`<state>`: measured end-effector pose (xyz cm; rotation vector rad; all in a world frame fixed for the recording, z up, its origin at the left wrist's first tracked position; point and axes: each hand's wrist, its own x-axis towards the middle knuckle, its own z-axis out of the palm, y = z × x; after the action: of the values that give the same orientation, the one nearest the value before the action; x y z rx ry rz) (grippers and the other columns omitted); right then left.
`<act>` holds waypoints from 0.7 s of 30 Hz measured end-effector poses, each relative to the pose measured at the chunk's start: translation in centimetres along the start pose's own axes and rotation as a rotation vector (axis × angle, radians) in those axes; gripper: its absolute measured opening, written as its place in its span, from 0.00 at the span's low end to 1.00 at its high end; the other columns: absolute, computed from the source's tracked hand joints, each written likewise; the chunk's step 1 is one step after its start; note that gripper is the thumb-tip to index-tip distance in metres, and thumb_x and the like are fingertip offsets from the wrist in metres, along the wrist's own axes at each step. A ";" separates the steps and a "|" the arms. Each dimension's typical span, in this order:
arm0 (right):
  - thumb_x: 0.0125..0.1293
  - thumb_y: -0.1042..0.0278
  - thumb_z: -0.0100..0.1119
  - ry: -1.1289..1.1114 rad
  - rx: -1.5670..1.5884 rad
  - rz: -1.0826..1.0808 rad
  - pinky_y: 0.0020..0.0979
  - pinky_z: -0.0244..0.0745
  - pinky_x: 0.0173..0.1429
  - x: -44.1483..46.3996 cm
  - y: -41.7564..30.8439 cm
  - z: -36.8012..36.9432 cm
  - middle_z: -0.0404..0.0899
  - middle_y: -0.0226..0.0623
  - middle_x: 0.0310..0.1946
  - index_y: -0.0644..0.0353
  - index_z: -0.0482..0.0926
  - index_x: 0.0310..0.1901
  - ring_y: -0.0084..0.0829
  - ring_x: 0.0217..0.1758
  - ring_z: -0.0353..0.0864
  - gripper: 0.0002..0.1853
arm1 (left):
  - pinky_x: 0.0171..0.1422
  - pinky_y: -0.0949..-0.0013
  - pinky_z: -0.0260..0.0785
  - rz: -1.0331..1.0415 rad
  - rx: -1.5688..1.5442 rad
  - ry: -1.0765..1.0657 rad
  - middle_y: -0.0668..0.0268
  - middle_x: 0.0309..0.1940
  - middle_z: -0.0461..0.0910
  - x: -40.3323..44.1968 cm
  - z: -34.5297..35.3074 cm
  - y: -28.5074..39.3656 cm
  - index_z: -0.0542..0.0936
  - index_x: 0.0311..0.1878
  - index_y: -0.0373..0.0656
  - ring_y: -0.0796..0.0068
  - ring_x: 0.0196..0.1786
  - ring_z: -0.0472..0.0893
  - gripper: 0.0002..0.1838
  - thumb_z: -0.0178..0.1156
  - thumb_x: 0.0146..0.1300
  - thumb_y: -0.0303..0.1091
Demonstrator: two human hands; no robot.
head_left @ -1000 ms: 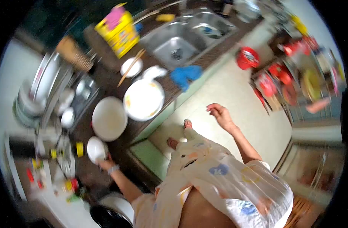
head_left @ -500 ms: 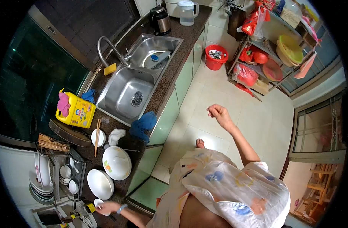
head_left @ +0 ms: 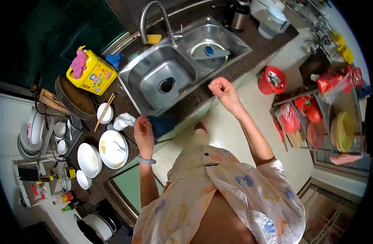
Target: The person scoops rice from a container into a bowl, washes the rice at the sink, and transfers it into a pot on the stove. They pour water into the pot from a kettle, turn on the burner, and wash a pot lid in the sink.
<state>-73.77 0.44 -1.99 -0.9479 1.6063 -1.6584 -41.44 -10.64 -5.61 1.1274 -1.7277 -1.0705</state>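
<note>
My left hand (head_left: 143, 135), a bracelet on its wrist, hovers by the counter's front edge, over or beside a dark blue cloth (head_left: 162, 125). Its fingers are loosely bent, with a gap to the thumb and nothing visible in them. In front of the sink's near rim is my right hand (head_left: 225, 94), its fingers curled closed and apparently holding nothing. A white cloth (head_left: 124, 121) lies left of my left hand. Near it are a flower-patterned white dish (head_left: 113, 149), a large white bowl (head_left: 89, 160), a small white bowl (head_left: 84, 180) and a bowl (head_left: 105, 113) with chopsticks (head_left: 104, 113) across it.
The steel double sink (head_left: 131, 77) has a curved faucet (head_left: 169, 24) and a yellow sponge (head_left: 152, 39). A yellow jug (head_left: 98, 77) stands left of it. A dish rack (head_left: 74, 140), a pot (head_left: 95, 227), a red bucket (head_left: 268, 86) and a shelf (head_left: 292, 97) surround me.
My left hand has let go of the small white bowl and moved up toward the sink. My right hand is now close to the sink's front edge. The view has turned.
</note>
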 end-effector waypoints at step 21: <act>0.70 0.48 0.54 -0.021 -0.327 0.330 0.32 0.69 0.19 45.6 16.6 3.9 0.73 0.37 0.18 0.67 0.77 0.32 0.28 0.15 0.70 0.25 | 0.73 0.53 0.61 -0.654 -1.264 -0.149 0.44 0.64 0.68 25.4 12.9 9.0 0.68 0.62 0.34 0.49 0.68 0.68 0.24 0.39 0.76 0.45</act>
<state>-95.71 -40.81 -15.58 -0.7950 1.9382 -1.1824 -63.01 -29.47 2.80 0.7167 -0.4172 -2.2014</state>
